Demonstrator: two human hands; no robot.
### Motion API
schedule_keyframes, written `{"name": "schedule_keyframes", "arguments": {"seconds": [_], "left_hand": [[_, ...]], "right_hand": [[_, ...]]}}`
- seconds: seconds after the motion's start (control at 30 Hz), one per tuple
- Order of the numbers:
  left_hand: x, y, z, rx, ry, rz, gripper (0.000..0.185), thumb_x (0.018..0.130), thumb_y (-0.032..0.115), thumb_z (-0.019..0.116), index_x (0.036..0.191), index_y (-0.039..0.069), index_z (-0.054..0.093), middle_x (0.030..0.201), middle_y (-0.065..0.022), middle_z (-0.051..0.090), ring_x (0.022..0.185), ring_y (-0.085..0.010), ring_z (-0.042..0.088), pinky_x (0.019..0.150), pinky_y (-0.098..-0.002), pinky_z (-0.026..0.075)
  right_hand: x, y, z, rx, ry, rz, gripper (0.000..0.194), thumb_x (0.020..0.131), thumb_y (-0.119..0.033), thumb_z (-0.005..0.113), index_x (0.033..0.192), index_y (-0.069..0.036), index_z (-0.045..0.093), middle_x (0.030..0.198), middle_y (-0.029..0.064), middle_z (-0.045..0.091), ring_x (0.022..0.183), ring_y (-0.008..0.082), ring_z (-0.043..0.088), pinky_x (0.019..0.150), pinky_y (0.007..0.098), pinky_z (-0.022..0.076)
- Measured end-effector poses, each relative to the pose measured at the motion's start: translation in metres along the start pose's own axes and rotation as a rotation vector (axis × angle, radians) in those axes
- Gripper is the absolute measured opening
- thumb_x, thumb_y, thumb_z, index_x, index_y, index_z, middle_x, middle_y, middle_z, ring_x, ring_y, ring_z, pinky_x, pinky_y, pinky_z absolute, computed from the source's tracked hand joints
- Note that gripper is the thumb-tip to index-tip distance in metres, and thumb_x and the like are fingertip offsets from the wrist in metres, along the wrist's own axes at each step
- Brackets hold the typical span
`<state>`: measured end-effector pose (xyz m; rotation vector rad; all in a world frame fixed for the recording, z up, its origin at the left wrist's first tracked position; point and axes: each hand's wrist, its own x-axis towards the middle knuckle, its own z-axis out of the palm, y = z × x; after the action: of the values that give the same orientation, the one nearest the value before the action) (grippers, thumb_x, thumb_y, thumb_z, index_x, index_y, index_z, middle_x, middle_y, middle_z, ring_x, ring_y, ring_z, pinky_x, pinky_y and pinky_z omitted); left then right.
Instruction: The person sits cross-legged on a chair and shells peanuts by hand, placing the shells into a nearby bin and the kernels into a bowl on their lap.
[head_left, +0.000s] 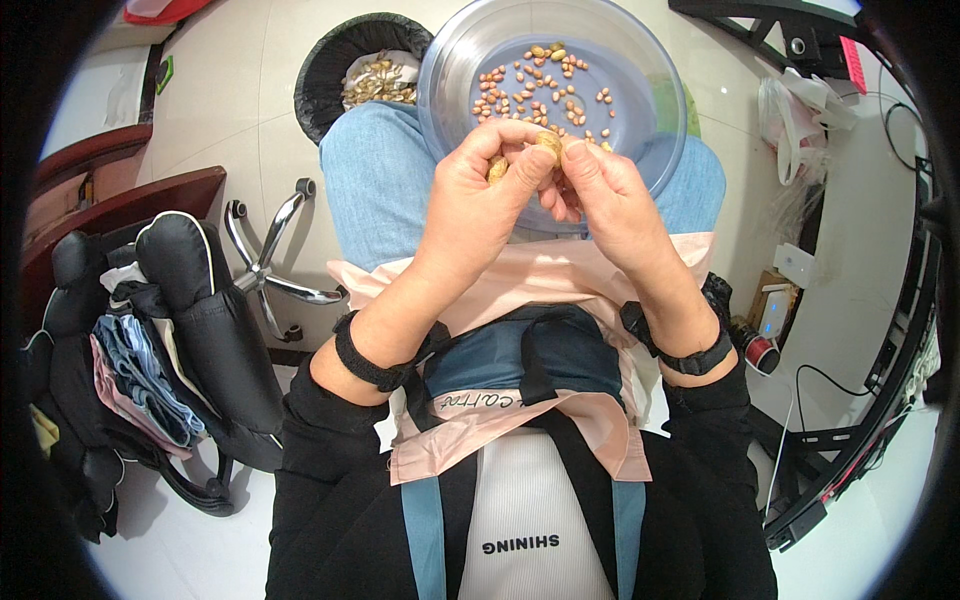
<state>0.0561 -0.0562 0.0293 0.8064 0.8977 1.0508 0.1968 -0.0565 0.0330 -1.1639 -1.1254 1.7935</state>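
My left hand (476, 187) pinches a peanut in its shell (550, 141) between thumb and forefinger. A second unshelled peanut (496, 169) sits in the curl of the same hand. Thumb and fingers of my right hand (611, 191) press on the pinched peanut from the other side. Both hands are over the near side of a clear, bluish plastic basin (652, 82) resting at my knees. Shelled peanut kernels (491, 100) are scattered on its bottom. A few whole peanuts (557, 55) lie at its far side; the hands hide part of the near side.
A black-lined bin (319, 82) holding peanut shells (379, 79) stands left of the basin. Further left are a chrome chair base (259, 274) and a black padded chair (202, 322) with folded clothes (146, 375). Plastic bags (795, 124) and a dark desk frame (840, 472) are on the right.
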Motion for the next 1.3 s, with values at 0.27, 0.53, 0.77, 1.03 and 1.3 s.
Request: {"name": "schedule_keyframes", "arguments": {"seconds": [0.27, 0.53, 0.77, 1.03, 1.3], "left_hand": [[-0.001, 0.003, -0.001, -0.022, 0.002, -0.046, 0.012, 0.086, 0.010, 0.053, 0.090, -0.001, 0.051, 0.071, -0.0045, 0.055, 0.064, -0.0092, 0.052, 0.058, -0.0217, 0.045], [-0.001, 0.000, 0.000, 0.032, 0.036, 0.009, 0.009, 0.088, 0.009, 0.049, 0.086, 0.000, 0.049, 0.069, -0.0042, 0.053, 0.060, -0.0079, 0.050, 0.055, -0.0212, 0.044], [0.007, -0.010, -0.009, -0.055, 0.039, -0.101, 0.010, 0.088, 0.012, 0.049, 0.086, 0.002, 0.051, 0.065, -0.0017, 0.053, 0.056, -0.0056, 0.048, 0.048, -0.0183, 0.039], [0.006, -0.010, -0.006, -0.022, 0.132, -0.087, 0.013, 0.088, 0.014, 0.051, 0.086, 0.001, 0.054, 0.066, -0.0012, 0.055, 0.054, -0.0043, 0.047, 0.047, -0.0171, 0.037], [0.004, -0.013, -0.001, -0.021, 0.185, -0.047, 0.013, 0.088, 0.013, 0.050, 0.086, 0.001, 0.054, 0.066, -0.0018, 0.055, 0.053, -0.0036, 0.046, 0.047, -0.0171, 0.037]], "right_hand": [[0.000, 0.006, 0.003, -0.110, 0.038, -0.076, 0.034, 0.092, -0.029, 0.040, 0.080, -0.001, 0.053, 0.069, 0.0008, 0.052, 0.064, 0.0082, 0.047, 0.058, 0.0218, 0.0408], [0.002, 0.013, 0.008, -0.110, 0.035, -0.079, 0.033, 0.093, -0.029, 0.039, 0.081, -0.001, 0.053, 0.070, 0.0002, 0.050, 0.063, 0.0070, 0.045, 0.056, 0.0204, 0.0391], [0.010, 0.015, 0.004, -0.114, 0.015, 0.021, 0.034, 0.093, -0.032, 0.040, 0.080, -0.003, 0.052, 0.070, -0.0006, 0.049, 0.061, 0.0057, 0.043, 0.054, 0.0185, 0.0377], [0.014, 0.017, 0.009, -0.148, 0.086, -0.040, 0.032, 0.093, -0.028, 0.040, 0.087, 0.001, 0.052, 0.069, 0.0007, 0.049, 0.061, 0.0075, 0.045, 0.055, 0.0215, 0.0393], [0.014, 0.022, 0.015, -0.147, 0.150, -0.034, 0.036, 0.094, -0.026, 0.035, 0.081, 0.002, 0.052, 0.062, 0.0023, 0.049, 0.057, 0.0092, 0.045, 0.053, 0.0245, 0.0391]]}}
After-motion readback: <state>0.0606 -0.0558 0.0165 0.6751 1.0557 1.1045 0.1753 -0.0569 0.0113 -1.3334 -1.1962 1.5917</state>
